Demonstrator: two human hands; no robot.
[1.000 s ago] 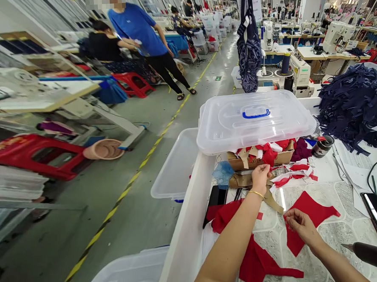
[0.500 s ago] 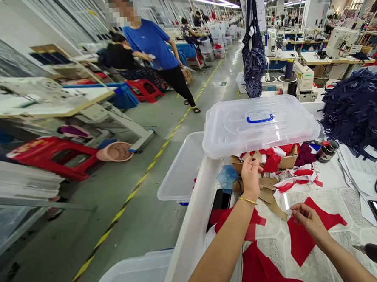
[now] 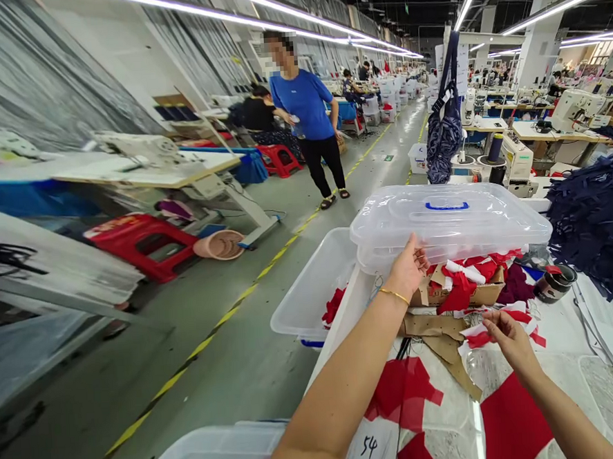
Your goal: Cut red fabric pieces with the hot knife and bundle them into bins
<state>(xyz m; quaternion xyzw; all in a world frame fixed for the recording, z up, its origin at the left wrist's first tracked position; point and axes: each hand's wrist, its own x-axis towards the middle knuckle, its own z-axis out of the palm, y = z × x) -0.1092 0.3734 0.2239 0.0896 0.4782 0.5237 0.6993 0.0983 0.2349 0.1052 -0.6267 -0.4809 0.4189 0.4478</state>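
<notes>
Left hand (image 3: pixel 407 268), a gold bangle (image 3: pixel 394 296) on its wrist, is raised at the front of a stacked clear plastic storage box (image 3: pixel 449 224). Its fingers are spread open, holding nothing, and whether they touch the box cannot be told. Right hand (image 3: pixel 511 341) hangs over the tabletop (image 3: pixel 602 395), its fingers curled and thumb close to forefinger; whether they pinch anything is too small to tell. Just below it lie red-and-white fabric scraps (image 3: pixel 492 332) and brown paper pattern pieces (image 3: pixel 441 342). A cardboard box of red offcuts (image 3: pixel 458 293) sits under the plastic box. Red fabric pieces (image 3: pixel 513 421) and a paper slip marked 54 (image 3: pixel 369 447) lie toward the near edge. Navy fabric strips (image 3: pixel 597 222) are heaped at the far right.
</notes>
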